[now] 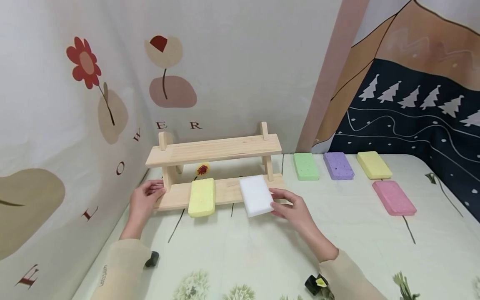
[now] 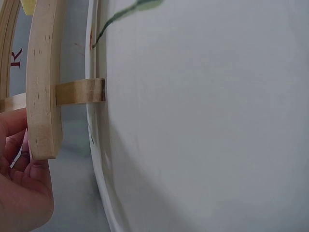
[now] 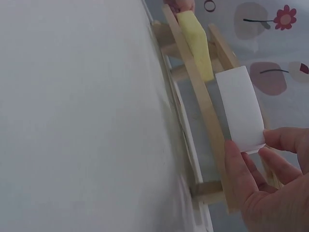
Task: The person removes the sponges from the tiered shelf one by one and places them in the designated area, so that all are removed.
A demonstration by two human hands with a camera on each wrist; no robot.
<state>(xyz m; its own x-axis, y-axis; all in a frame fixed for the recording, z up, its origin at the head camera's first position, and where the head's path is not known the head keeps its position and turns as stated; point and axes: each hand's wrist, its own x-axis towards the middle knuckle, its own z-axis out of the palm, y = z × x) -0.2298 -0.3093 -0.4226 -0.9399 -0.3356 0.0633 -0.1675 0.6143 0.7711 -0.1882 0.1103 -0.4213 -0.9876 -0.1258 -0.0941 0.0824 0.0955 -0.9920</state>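
1. The right hand (image 1: 290, 208) lies nearest, on the bed's printed sheet (image 1: 262, 254), its thumb and fingers (image 3: 241, 169) pinching the near right edge of the white sponge (image 1: 256, 195).
2. The white sponge rests on the lower board of the wooden rack (image 1: 213, 150), right of centre, with its near end overhanging the board's front edge.
3. The left hand (image 1: 144, 200) is well apart from the right, at the near left end of the rack; its fingers curl round the end of the lower board, seen close in the left wrist view (image 2: 21, 169).
4. Left of the white sponge, and not touching it, a pale yellow sponge (image 1: 201, 197) also lies across the lower board, overhanging the front edge.
5. The rack's upper board is bare wood, carried on short uprights at both ends.
6. Farther right on the sheet, well apart from the rack, a pink sponge (image 1: 393, 197) lies nearest, and beyond it a row of three: green sponge (image 1: 306, 166), purple sponge (image 1: 338, 165) and yellow sponge (image 1: 373, 165).
7. Behind everything hang fabric walls: a flower print (image 1: 86, 62) at left, a mountain and tree print (image 1: 412, 100) at right.
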